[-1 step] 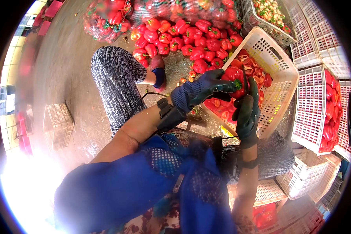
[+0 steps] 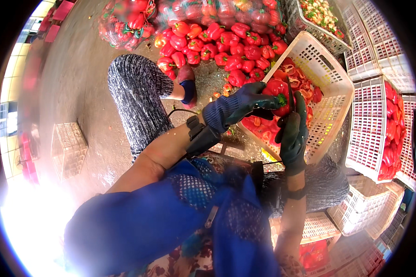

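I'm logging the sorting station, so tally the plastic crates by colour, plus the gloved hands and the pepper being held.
White slatted crates in clear view: 3, namely the tilted one under the hands, one at right with red pieces, one lower right
Grey crate on the floor: 1
Gloved hands: 2, left, right
Held red pepper: 1
Total: 7
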A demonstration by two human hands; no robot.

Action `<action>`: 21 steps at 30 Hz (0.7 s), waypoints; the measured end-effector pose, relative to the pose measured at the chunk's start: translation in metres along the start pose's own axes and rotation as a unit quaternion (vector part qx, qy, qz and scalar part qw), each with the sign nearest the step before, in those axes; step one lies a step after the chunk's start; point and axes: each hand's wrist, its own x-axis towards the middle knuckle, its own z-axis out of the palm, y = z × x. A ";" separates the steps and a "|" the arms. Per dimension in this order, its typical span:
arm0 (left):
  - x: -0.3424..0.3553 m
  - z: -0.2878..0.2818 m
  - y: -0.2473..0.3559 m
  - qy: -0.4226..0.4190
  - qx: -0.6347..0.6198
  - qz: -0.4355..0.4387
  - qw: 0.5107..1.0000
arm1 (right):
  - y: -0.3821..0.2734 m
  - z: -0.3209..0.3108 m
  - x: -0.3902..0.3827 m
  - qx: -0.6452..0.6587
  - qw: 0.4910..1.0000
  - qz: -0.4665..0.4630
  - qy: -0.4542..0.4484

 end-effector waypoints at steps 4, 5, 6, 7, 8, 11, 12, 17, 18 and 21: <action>0.011 -0.001 -0.007 0.017 0.074 -0.006 0.997 | 0.007 0.000 -0.004 -0.104 0.992 -0.053 0.039; 0.011 0.001 -0.012 0.008 0.116 0.022 0.993 | 0.018 0.005 -0.001 -0.180 0.977 -0.097 0.064; 0.009 0.004 -0.018 -0.002 0.157 0.050 0.986 | 0.028 0.007 -0.001 -0.168 0.979 -0.095 0.066; 0.007 0.006 -0.022 -0.012 0.196 0.077 0.978 | 0.037 0.008 -0.002 -0.157 0.981 -0.092 0.067; 0.007 0.006 -0.023 -0.014 0.199 0.079 0.977 | 0.044 0.009 0.000 -0.147 0.983 -0.090 0.068; 0.008 0.004 -0.019 -0.044 0.176 0.081 0.980 | 0.046 -0.004 -0.006 -0.106 0.994 -0.031 -0.014; 0.005 0.003 -0.019 -0.052 0.149 0.066 0.985 | 0.044 -0.010 -0.006 -0.101 0.994 -0.019 -0.036; -0.006 0.019 -0.001 -0.098 0.115 0.019 0.988 | 0.031 -0.030 0.012 -0.020 0.999 -0.043 0.012; -0.010 0.025 -0.003 -0.119 0.121 0.086 0.982 | 0.033 -0.031 0.011 -0.047 0.997 -0.049 0.023; -0.015 0.033 -0.007 -0.106 0.227 0.132 0.959 | 0.036 -0.041 0.011 -0.123 0.991 -0.039 0.026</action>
